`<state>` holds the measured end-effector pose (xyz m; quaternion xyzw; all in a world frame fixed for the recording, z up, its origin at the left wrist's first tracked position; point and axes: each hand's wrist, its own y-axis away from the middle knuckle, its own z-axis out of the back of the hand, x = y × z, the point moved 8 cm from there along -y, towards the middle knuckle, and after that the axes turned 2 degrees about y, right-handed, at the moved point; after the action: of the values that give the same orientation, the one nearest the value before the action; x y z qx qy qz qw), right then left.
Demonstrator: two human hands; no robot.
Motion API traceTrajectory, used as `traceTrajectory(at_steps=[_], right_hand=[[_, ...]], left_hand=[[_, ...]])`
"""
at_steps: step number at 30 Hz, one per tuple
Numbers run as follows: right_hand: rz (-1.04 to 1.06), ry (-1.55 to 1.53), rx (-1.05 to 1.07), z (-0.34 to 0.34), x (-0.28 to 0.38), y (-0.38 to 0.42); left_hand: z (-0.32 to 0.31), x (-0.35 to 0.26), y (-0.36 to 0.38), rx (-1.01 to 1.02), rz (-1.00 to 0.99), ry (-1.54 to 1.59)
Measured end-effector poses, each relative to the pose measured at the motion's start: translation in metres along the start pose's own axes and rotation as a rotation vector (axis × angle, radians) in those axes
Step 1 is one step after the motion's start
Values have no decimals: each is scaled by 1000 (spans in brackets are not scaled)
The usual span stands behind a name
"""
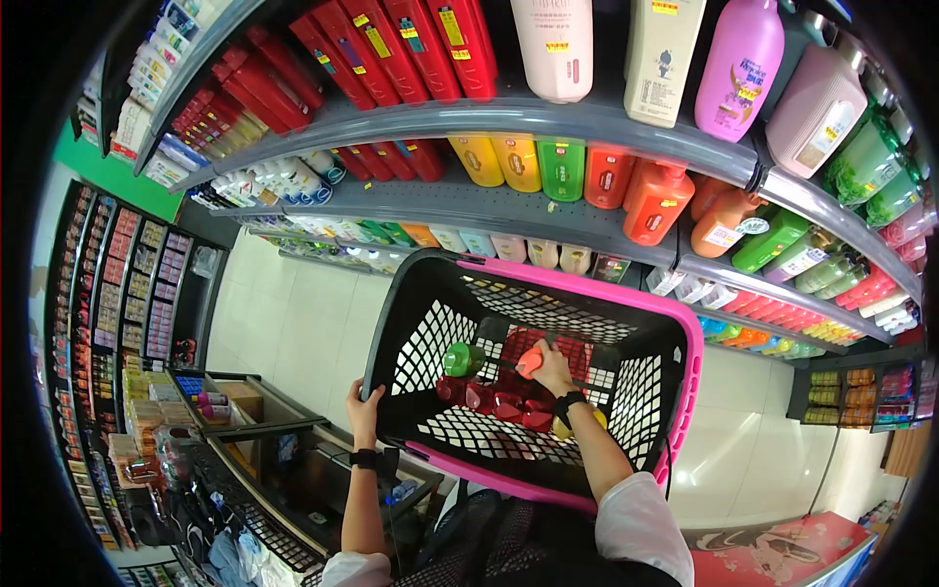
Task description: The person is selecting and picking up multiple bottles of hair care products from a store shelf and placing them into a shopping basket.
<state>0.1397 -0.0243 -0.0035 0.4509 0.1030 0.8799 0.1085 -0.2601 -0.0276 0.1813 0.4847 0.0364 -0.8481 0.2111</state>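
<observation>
My left hand (364, 406) grips the left rim of a black shopping basket (411, 313) with pink edging. Inside the basket, my right hand (555, 370) is closed on the top of an orange bottle (529, 363); the rest of the bottle cannot be made out. Just left of that hand stands a green bottle (463, 359). Several dark red bottles (509, 406) lie along the basket's near side. Something yellow (564, 427) is partly covered by my right forearm.
Beyond the basket, a curved shelf (430, 122) bears red bottles (460, 49), a pink bottle (553, 49) and a purple bottle (740, 68). Its lower level holds an orange pump bottle (657, 203) and a green bottle (560, 171). A dark table frame (254, 430) stands at left.
</observation>
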Motion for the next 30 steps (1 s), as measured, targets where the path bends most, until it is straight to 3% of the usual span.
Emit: traceTrajectory(at_steps=[1,4,7,9,12,17,19,22,23,26,30], right_hand=[[8,8,-4,15,7,-1],[468,135,234,39,70,-2],[607,331,385,46,117,8],[650,292,368,81,155,20],[741,-34,265,164,221,45],[763,-501,49,238,241,60],[755,-542,-8,241,234,55],[830,-469,-486,262,229,64],[832,-466,-484,259,232,62],[686,-411,-799,263,210,56],[448,-650,-820,261,165,29]], left_hand=[[0,1,2,-1,4,-6],[2,10,-7,8,-21,30],[0,14,-7,11,-16,56],[0,12,-4,8,-25,55],[0,6,-2,9,-6,62],[3,18,1,0,-18,60],[1,21,1,-1,-19,75],[-1,17,1,9,-36,56],[0,16,1,9,-36,63],[1,16,3,13,-18,83],[2,20,5,13,16,118]])
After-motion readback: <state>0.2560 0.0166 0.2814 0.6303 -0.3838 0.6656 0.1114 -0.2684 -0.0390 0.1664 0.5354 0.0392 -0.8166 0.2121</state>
